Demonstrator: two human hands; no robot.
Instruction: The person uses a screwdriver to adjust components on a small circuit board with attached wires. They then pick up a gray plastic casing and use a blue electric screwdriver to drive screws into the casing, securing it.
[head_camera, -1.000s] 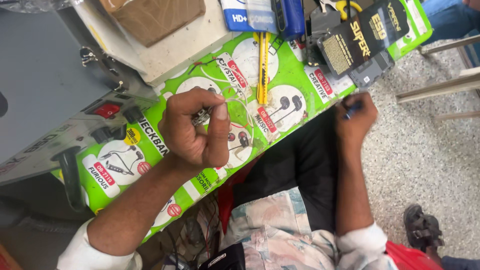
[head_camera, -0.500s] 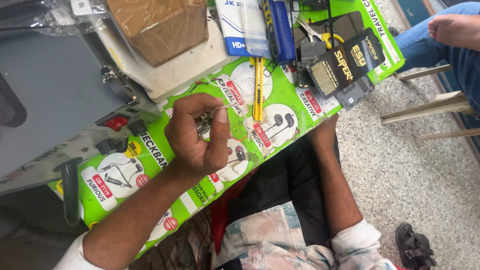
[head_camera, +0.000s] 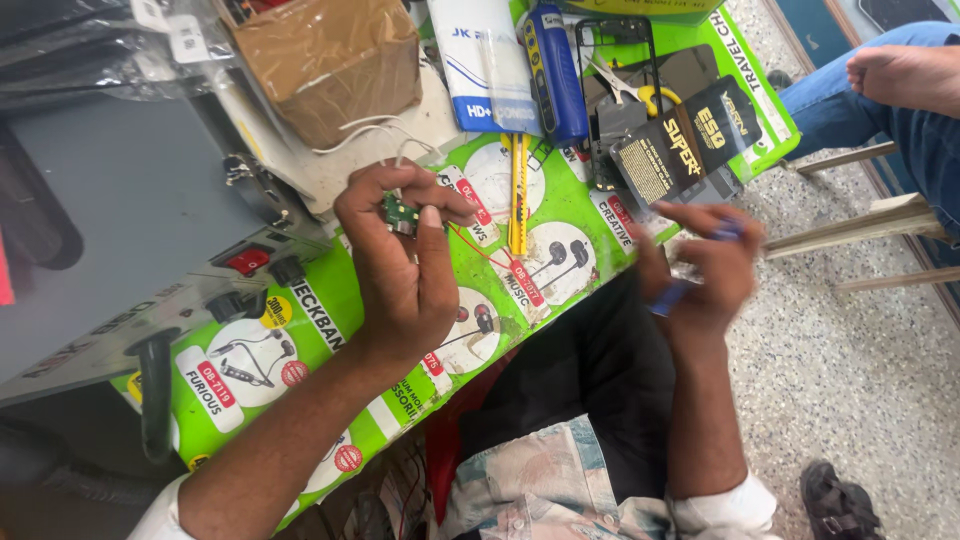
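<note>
Pinching a small green circuit board (head_camera: 402, 213) between thumb and fingertips, the left hand (head_camera: 405, 265) is raised above the green printed mat (head_camera: 560, 200) at the table's edge. A thin red wire (head_camera: 480, 250) runs from the board down toward the mat. The right hand (head_camera: 705, 265) is blurred, curled round a small blue object (head_camera: 672, 296) just off the table's edge; its kind cannot be told. A yellow utility knife (head_camera: 518, 195) lies on the mat just beyond the board. A cardboard box (head_camera: 330, 60) and a grey machine (head_camera: 120, 230) sit further left. Another person's bare foot (head_camera: 905, 75) rests at top right.
</note>
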